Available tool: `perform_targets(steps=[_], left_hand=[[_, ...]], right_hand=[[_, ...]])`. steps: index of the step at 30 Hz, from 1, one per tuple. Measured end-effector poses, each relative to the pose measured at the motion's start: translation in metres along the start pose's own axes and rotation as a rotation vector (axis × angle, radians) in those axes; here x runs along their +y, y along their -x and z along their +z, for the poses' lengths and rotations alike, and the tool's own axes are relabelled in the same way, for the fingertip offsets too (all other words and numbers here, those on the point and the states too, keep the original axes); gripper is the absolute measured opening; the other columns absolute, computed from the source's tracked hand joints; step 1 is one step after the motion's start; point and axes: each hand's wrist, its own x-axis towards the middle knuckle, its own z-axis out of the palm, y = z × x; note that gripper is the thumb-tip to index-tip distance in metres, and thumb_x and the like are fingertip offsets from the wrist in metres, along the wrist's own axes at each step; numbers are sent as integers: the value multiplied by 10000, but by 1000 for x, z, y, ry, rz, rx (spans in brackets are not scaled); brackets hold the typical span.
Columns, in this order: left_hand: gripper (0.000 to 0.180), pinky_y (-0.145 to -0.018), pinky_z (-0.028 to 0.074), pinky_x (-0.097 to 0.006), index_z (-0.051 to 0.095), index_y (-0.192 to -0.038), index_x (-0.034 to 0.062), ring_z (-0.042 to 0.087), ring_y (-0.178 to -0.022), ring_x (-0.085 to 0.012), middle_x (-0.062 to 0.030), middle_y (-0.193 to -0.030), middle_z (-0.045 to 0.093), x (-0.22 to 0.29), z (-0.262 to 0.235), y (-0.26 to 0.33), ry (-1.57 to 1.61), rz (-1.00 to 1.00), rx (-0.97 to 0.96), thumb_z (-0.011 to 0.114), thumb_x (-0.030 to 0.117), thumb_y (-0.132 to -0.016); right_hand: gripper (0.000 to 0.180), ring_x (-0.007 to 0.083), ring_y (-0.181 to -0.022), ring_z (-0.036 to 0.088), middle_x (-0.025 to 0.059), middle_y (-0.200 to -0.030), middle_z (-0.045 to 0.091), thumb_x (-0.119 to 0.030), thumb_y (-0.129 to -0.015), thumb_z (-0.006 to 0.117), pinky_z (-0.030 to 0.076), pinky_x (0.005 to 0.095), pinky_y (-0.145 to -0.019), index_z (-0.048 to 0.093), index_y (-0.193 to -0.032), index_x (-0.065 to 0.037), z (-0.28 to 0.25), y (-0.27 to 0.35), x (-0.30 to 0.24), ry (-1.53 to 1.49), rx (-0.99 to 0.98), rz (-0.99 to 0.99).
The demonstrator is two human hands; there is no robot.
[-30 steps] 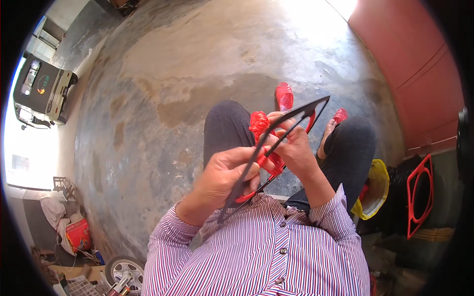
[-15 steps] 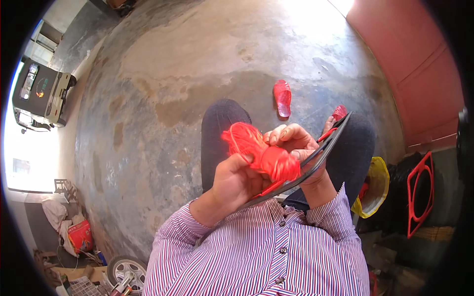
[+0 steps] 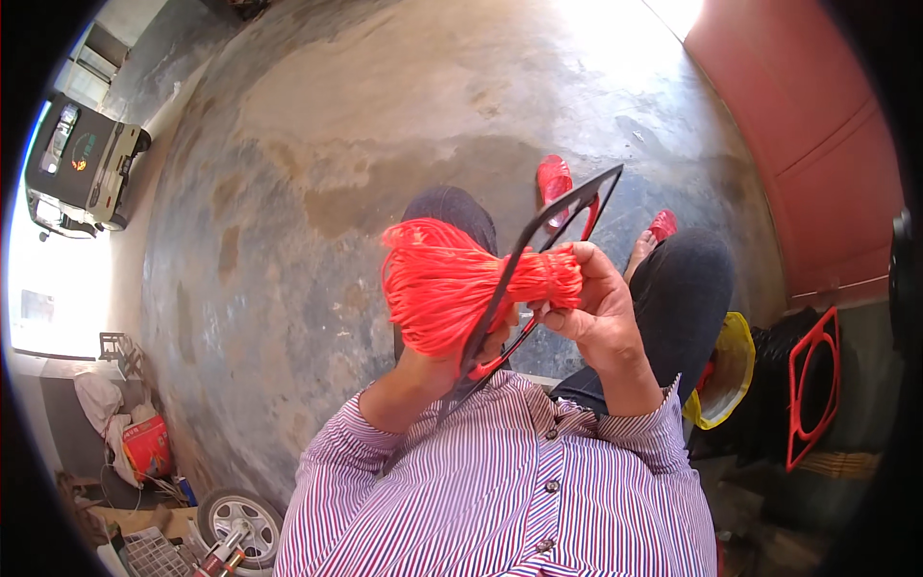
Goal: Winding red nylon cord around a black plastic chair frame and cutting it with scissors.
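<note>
A thick bundle of bright red cord [image 3: 437,284] lies sideways in front of my chest, its looped end fanned out to the left. My left hand [image 3: 433,373] holds it from below, with most of the fingers hidden behind the cord. At the bundle's narrow, tightly gathered end, my right hand [image 3: 604,306] grips with thumb and fingers. A thin black frame [image 3: 524,240], seen nearly edge-on, stands tilted and crosses in front of the bundle between my hands. Red strands are wound on parts of the frame.
Beyond my knees are red slippers [image 3: 554,181]. To my right stand a yellow-rimmed bag [image 3: 738,380] and a red frame with a round opening [image 3: 815,385]. A wheel [image 3: 240,527] and a red box [image 3: 151,447] sit lower left; a vehicle [image 3: 82,168] is at far left.
The black frame has swung more upright and now crosses in front of the bundle. The cord bundle has turned, its looped end moving left and lower. My right hand has moved to its narrow end.
</note>
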Motion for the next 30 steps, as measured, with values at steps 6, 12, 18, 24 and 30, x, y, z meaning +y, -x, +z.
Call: perform_targets(steps=[6, 12, 18, 24, 30], left_hand=[[258, -455, 313, -198, 608, -1127, 78, 454, -534, -28, 33, -717, 562, -3, 7, -6, 54, -83, 23, 664, 264, -957], [311, -479, 340, -231, 599, -1153, 59, 455, -532, -79, -3, -741, 569, -3, -5, -5, 93, -19, -131, 551, 309, -974], [507, -517, 365, -249, 529, -1323, 32, 507, -667, -131, -104, -952, 590, 8, -10, -5, 102, 48, -19, 407, 364, -961], [477, -489, 355, -248, 549, -1298, 53, 506, -630, -144, -122, -954, 596, 11, -32, -2, 215, 120, 23, 403, 395, -999], [438, -482, 354, -251, 595, -1248, 61, 510, -605, -152, -126, -919, 614, 12, -47, 2, 261, 160, 107, 434, 386, -1002]], right_hand=[[595, 193, -1088, 631, 107, -1180, 630, -19, -731, 844, 526, 329, -942, 495, -1211, -54, 7, 3, 2, 142, 93, -97], [379, 208, -1094, 632, 102, -1145, 637, -57, -855, 658, 523, 377, -938, 519, -1207, -37, -13, -6, -4, -97, 87, -145], [413, 319, -1194, 593, 202, -1225, 643, -291, -945, 543, 457, 472, -1030, 590, -1219, 16, -49, -9, -22, -582, 269, -188], [551, 292, -818, 607, 167, -915, 638, -486, -1010, 450, 528, 462, -777, 552, -1237, 6, -60, -8, -25, -691, -170, -19], [573, 199, -651, 509, 104, -831, 578, -498, -1043, 333, 446, 363, -664, 534, -1254, -5, -31, -6, -19, -488, 148, -113]])
